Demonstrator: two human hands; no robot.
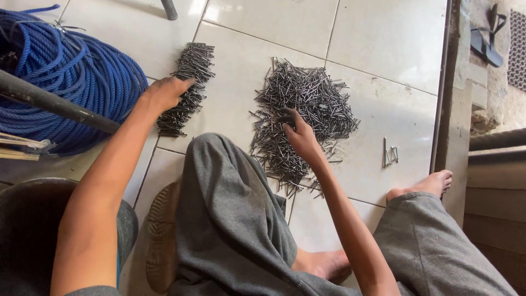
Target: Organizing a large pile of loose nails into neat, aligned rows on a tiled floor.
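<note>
Head view looks down on a person sitting on a white tiled floor (pixel 383 38) in grey trousers (pixel 230 219), bare feet out in front. Two heaps of dark nails lie on the tiles. The loose pile of nails (pixel 307 109) spreads in a tangle straight ahead, and the right hand (pixel 298 137) rests on its near edge, fingers curled down into the nails as if pinching some; whether it actually grips any cannot be told, since the fingertips are buried among them. The sorted row of nails (pixel 186 87) lies to the left, laid roughly parallel in a long band. The left hand (pixel 167 92) sits at the middle of that band, palm down, fingers stretched flat and touching the nails, not closed around anything visible. The two heaps are well apart, with bare tile between.

A few stray nails (pixel 390 153) lie alone to the right of the loose pile. A coil of blue rope (pixel 66 71) fills the upper left, crossed by a dark pole (pixel 49 101) and cut off by the frame edge. A worn shoe sole (pixel 161 235) shows beside the left knee, half hidden by the trouser leg. A sandal (pixel 486 38) lies beyond the doorstep at upper right.
</note>
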